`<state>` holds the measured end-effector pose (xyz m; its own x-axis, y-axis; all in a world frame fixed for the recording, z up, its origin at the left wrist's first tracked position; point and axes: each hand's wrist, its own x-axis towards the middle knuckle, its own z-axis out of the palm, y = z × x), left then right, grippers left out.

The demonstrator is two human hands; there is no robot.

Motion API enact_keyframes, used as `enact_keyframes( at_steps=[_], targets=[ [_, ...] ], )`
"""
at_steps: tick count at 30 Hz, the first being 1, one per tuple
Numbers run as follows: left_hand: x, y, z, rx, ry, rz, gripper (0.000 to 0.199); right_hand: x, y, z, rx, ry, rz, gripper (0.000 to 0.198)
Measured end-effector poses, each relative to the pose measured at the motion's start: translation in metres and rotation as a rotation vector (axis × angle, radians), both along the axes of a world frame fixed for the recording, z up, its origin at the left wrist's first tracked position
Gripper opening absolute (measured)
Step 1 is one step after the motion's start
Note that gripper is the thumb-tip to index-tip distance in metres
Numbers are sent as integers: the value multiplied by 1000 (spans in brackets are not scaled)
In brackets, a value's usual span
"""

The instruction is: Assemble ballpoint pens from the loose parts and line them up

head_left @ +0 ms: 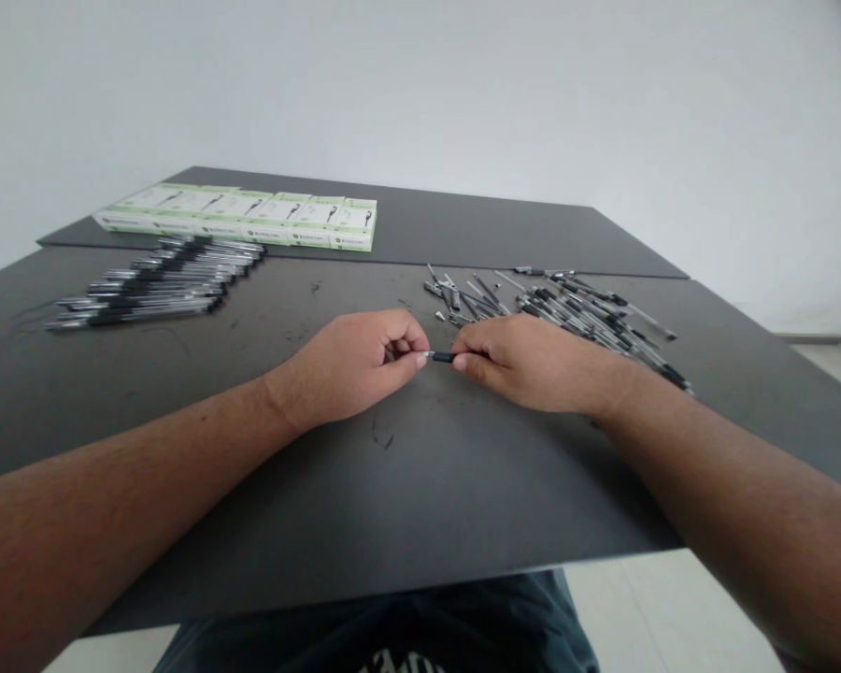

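A pen (443, 357) with a black grip lies level between my two hands, above the middle of the grey table. My left hand (364, 365) pinches its silvery tip end between thumb and forefinger. From the other side, my right hand (525, 360) closes round the barrel, hiding most of it. Just beyond my right hand is a loose pile of pens and pen parts (575, 313), with thin refills, black grips and small tips among them. Whether the tip is joined to the barrel is hidden by my fingertips.
A row of pens (161, 280) with clear barrels and black grips lies at the left. Behind it, several white and green boxes (252, 217) with pen pictures stand side by side. Dark ink marks dot the table (364, 505), whose front edge is near my lap.
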<state>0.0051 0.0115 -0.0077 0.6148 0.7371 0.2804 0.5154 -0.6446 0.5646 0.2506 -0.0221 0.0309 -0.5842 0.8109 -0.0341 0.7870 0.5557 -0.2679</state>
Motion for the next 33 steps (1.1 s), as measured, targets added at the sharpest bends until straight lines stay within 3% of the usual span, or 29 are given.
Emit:
enact_keyframes(
  at_steps=[9,15,27,33],
  targets=[
    [0,0,0,11,1,13,15,1,0,-4,-35,165,-135,23],
    [0,2,-1,21,-8,32,15,5,4,-7,-195,329,-155,36],
    [0,4,-2,32,-2,50,15,6,8,-1,-214,350,-234,24],
    [-1,4,-2,27,11,66,17,8,9,-4,-411,605,-273,25]
  ],
)
